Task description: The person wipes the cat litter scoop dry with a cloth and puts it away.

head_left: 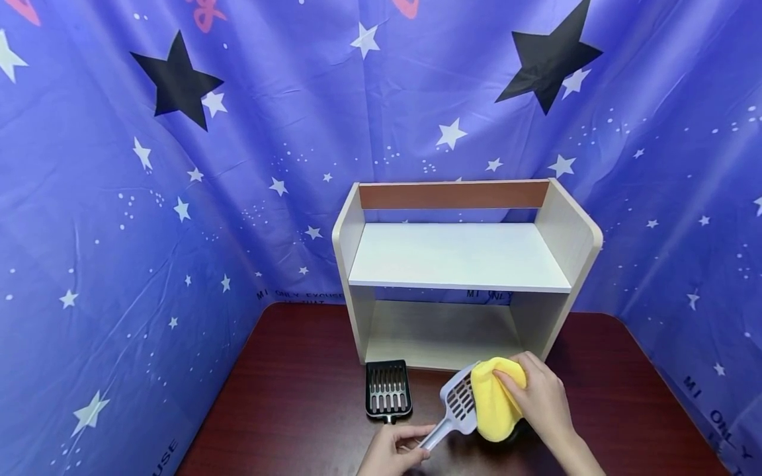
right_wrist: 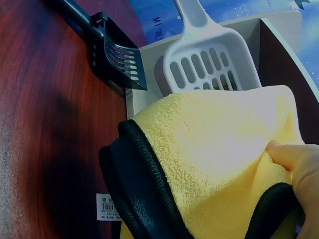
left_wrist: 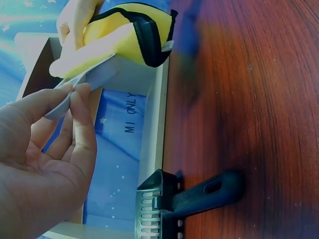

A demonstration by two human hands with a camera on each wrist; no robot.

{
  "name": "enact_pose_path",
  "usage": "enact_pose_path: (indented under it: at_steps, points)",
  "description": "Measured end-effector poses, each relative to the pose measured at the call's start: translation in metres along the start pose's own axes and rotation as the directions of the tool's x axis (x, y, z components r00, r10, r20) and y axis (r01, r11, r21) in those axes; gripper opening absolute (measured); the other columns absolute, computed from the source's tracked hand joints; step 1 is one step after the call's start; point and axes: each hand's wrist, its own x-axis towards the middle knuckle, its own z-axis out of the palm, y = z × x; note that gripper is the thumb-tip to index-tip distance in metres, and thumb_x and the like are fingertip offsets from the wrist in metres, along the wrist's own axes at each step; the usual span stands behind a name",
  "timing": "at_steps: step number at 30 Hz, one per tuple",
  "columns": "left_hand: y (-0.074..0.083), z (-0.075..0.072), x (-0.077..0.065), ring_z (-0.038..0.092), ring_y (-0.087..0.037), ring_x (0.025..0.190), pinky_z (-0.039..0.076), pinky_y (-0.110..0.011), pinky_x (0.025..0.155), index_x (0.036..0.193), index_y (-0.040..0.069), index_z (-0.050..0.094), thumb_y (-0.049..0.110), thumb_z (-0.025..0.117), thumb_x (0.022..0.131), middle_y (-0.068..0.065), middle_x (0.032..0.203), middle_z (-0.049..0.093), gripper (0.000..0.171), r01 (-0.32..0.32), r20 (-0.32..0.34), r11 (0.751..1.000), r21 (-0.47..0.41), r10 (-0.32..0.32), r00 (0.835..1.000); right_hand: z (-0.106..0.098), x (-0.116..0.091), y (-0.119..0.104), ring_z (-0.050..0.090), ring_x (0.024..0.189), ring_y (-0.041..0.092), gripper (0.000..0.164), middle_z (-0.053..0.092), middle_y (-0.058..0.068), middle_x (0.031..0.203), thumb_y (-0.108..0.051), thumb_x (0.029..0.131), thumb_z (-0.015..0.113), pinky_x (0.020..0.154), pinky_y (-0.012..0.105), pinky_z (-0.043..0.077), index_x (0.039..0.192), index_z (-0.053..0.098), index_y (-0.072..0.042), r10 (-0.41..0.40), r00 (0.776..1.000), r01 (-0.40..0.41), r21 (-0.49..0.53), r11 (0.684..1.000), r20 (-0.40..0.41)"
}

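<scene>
A light grey slotted litter scoop (head_left: pixel 460 399) is held by its handle in my left hand (head_left: pixel 393 451), pinched between thumb and fingers. My right hand (head_left: pixel 546 395) grips a yellow cloth (head_left: pixel 497 401) with black edging and lays it over the far end of the scoop. In the right wrist view the cloth (right_wrist: pixel 214 144) covers the scoop's front edge, while its slots (right_wrist: pixel 202 67) show above. A black slotted scoop (head_left: pixel 388 389) lies on the table to the left, its handle (left_wrist: pixel 209 194) pointing toward me.
A pale two-tier shelf (head_left: pixel 458 254) with a white upper board and a brown back strip stands at the back of the dark red wooden table (head_left: pixel 286 396). Blue star-patterned fabric (head_left: pixel 286 132) hangs behind and along both sides. A small white label (right_wrist: pixel 107 206) sticks out from the cloth.
</scene>
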Motion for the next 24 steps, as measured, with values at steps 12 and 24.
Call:
enact_pose_path:
  at_steps: [12, 24]
  points:
    - [0.004, 0.0, 0.002, 0.06, 0.007, 0.073, 0.05, -0.008, 0.066, 0.121, -0.015, 0.063, -0.004, 0.068, 0.085, -0.04, 0.092, 0.065, 0.037, 0.084, -0.045, 0.991, -0.103, -0.089, 0.995, -0.006, 0.002, 0.004, 0.044, 0.066, -0.002, 0.033, 0.054, -0.014, 0.075, -0.011, 0.063, 0.09, 0.057, 0.016, 0.037, 0.081, 0.063, -0.017, -0.111, 0.994, 0.11, 0.071, 0.991, 0.017]
    - [0.009, 0.009, 0.009, 0.06, 0.007, 0.072, 0.051, -0.009, 0.064, 0.119, -0.011, 0.066, -0.004, 0.069, 0.085, -0.033, 0.091, 0.07, 0.035, 0.09, -0.06, 0.993, -0.073, -0.094, 0.994, 0.0, 0.0, -0.008, 0.047, 0.067, 0.001, 0.029, 0.054, -0.014, 0.076, -0.019, 0.063, 0.085, 0.055, 0.018, 0.039, 0.078, 0.061, -0.017, -0.282, 0.959, 0.28, 0.064, 0.958, 0.03]
